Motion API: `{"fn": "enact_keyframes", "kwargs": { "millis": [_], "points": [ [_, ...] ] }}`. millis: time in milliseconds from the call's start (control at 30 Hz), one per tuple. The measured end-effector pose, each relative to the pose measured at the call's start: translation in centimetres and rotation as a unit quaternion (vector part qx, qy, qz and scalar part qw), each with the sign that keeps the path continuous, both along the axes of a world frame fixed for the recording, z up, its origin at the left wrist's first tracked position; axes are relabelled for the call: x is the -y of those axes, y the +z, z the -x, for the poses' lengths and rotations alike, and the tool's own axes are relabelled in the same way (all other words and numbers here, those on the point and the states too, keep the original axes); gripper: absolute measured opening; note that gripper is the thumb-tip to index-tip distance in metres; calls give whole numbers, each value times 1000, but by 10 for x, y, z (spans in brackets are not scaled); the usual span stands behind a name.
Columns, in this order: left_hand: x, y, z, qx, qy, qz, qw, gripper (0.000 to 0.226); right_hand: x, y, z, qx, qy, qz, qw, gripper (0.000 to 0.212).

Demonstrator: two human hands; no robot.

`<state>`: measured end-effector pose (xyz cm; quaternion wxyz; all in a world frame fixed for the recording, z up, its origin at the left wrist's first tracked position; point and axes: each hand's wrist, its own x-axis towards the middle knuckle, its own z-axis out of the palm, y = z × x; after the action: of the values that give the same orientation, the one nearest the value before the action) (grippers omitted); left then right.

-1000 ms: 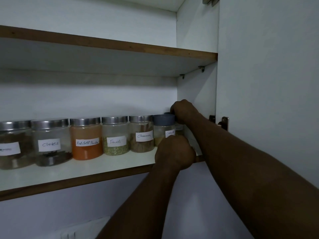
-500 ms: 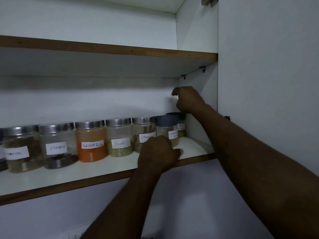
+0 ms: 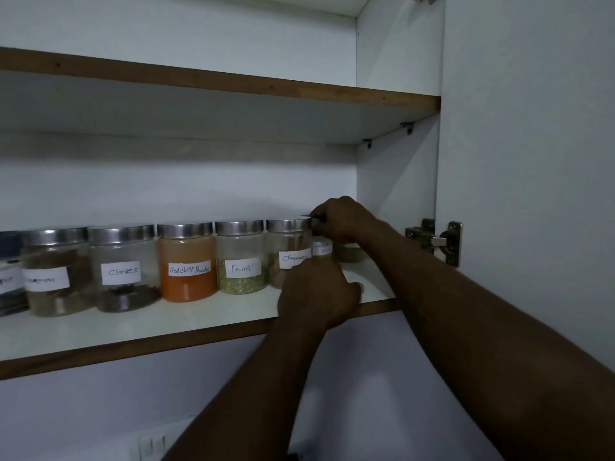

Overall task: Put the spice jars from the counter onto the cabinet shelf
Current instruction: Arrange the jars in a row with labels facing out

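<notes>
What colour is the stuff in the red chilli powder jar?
Orange, seen through the clear chilli jar under its silver lid, in the head view.

My white shelf (image 3: 166, 324) has a brown wooden edge. The jars carry silver lids and white handwritten labels: the chilli jar (image 3: 187, 261) glows orange-red, the fennel jar (image 3: 240, 257) yellow-green, the cloves jar (image 3: 123, 267) dark brown.

Dim, bluish light; deep shadow under the upper shelf (image 3: 233, 84); slight wide-angle bowing.

A home kitchen — a white wall cabinet (image 3: 399, 78) whose shelf (image 3: 133, 324) holds hand-labelled spice jars (image 3: 188, 261): cloves, chilli powder, fennel, cinnamon.
</notes>
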<state>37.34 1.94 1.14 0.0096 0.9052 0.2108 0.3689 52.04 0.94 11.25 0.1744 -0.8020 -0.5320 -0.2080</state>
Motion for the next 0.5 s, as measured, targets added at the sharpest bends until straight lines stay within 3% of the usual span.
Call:
{"fn": "enact_keyframes", "kwargs": {
  "millis": [500],
  "points": [
    [-2,-1,-5,13,9,0,1000,51,-16,-13,-22,32,-8,-65,997,31]
  ]
}}
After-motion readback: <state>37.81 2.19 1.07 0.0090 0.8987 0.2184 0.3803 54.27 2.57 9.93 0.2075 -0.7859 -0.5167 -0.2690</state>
